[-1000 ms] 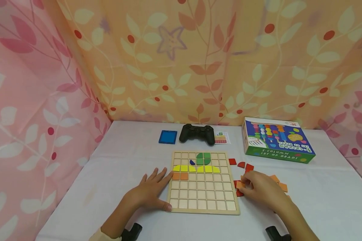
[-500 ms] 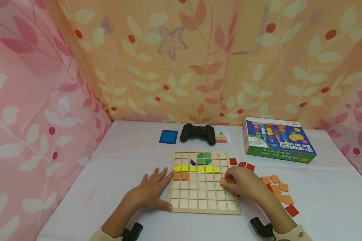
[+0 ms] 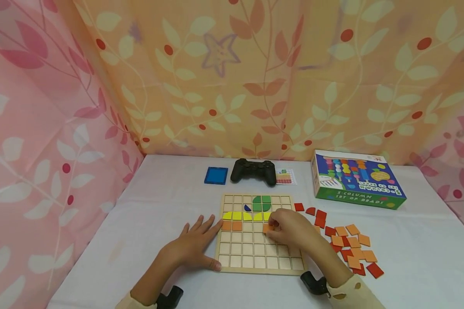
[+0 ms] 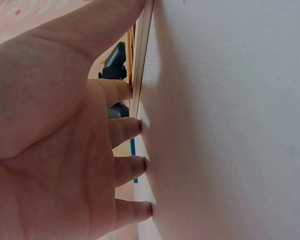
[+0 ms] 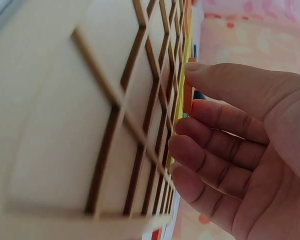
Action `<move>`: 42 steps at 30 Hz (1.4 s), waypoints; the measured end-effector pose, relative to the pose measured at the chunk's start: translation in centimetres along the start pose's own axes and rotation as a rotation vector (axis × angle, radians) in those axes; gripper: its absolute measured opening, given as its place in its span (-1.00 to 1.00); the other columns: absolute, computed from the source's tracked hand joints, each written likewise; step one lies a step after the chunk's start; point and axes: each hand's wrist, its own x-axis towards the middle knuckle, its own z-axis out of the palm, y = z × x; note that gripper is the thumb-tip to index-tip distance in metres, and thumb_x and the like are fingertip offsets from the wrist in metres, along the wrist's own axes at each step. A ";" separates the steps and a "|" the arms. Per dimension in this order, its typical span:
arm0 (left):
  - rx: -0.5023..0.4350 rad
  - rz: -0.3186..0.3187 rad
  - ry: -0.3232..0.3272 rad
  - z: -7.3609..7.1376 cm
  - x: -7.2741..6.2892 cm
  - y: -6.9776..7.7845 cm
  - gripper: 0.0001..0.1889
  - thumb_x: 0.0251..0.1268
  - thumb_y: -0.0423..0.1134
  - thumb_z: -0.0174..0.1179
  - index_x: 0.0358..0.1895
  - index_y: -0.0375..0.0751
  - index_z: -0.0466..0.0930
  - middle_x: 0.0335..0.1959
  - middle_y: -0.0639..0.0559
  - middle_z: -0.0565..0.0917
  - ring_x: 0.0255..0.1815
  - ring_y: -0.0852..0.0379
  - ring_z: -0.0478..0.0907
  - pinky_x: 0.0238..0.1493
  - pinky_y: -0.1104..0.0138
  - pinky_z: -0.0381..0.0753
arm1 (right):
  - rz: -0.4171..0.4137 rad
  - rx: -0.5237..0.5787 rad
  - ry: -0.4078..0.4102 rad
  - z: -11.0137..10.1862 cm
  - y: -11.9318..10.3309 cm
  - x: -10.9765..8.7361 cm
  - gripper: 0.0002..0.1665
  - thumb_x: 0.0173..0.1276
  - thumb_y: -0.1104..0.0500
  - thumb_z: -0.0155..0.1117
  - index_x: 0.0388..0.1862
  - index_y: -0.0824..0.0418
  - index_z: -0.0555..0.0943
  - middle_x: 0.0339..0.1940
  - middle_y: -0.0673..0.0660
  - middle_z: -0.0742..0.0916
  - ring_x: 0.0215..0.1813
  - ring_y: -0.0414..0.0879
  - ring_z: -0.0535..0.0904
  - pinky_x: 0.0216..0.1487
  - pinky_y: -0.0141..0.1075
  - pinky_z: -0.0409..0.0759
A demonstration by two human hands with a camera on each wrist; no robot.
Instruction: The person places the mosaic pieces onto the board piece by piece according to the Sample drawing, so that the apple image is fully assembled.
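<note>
A wooden grid board [image 3: 253,249] lies on the table with yellow, green, blue and orange pieces in its upper cells. My right hand [image 3: 294,227] pinches an orange square tile [image 3: 267,228] between thumb and forefinger, over the board's third row from the yellow pieces' side. In the right wrist view the orange tile [image 5: 188,92] stands on edge between thumb and finger. Two orange tiles [image 3: 232,225] fill the left cells below the yellow pieces [image 3: 237,216]. My left hand [image 3: 193,244] lies with fingers spread, its thumb and forefinger touching the board's left edge.
Loose orange and red tiles [image 3: 353,242] are scattered right of the board. Behind it are a blue square tray [image 3: 216,175], a black game controller [image 3: 253,171] and a pattern card [image 3: 285,176]. A bead-set box [image 3: 357,179] stands at the back right.
My right hand has carried the orange tile leftward from the loose pile onto the board area, uncovering more of the pile. The left hand has stayed at the board's edge.
</note>
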 end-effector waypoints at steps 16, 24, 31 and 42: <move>0.008 0.008 -0.003 -0.2 -0.1 0.0 0.25 -0.21 0.45 0.44 0.61 0.06 0.09 0.62 -0.08 0.05 0.61 -0.25 -0.19 0.42 -0.33 -0.13 | -0.079 -0.047 0.019 1.6 -2.3 2.4 -0.84 0.21 0.18 0.51 -0.46 0.11 0.66 -0.53 -0.06 0.55 -0.40 -0.11 0.44 -0.33 -0.21 0.48; 0.010 -0.006 -0.011 -0.1 -0.1 0.0 0.24 -0.21 0.44 0.45 0.61 0.06 0.09 0.62 -0.07 0.04 0.61 -0.24 -0.19 0.42 -0.33 -0.13 | -0.019 -0.019 -0.004 1.6 -2.7 2.8 -0.81 0.16 0.20 0.54 -0.50 0.07 0.64 -0.52 -0.07 0.57 -0.38 -0.10 0.45 -0.33 -0.20 0.46; 0.026 -0.006 -0.013 0.0 0.1 -0.3 0.26 -0.22 0.47 0.42 0.62 0.07 0.07 0.63 -0.06 0.02 0.61 -0.24 -0.20 0.42 -0.32 -0.13 | -0.059 -0.027 0.009 1.8 -3.0 3.0 -0.73 0.17 0.19 0.54 -0.57 0.06 0.58 -0.58 -0.06 0.53 -0.42 -0.10 0.42 -0.37 -0.20 0.42; 0.016 0.012 -0.013 -0.1 0.1 0.0 0.24 -0.20 0.47 0.42 0.61 0.05 0.09 0.62 -0.08 0.05 0.61 -0.25 -0.19 0.42 -0.32 -0.11 | -0.054 -0.084 0.004 2.7 -4.0 3.2 -0.82 0.25 0.16 0.50 -0.49 0.08 0.66 -0.52 -0.05 0.62 -0.43 -0.11 0.47 -0.35 -0.22 0.51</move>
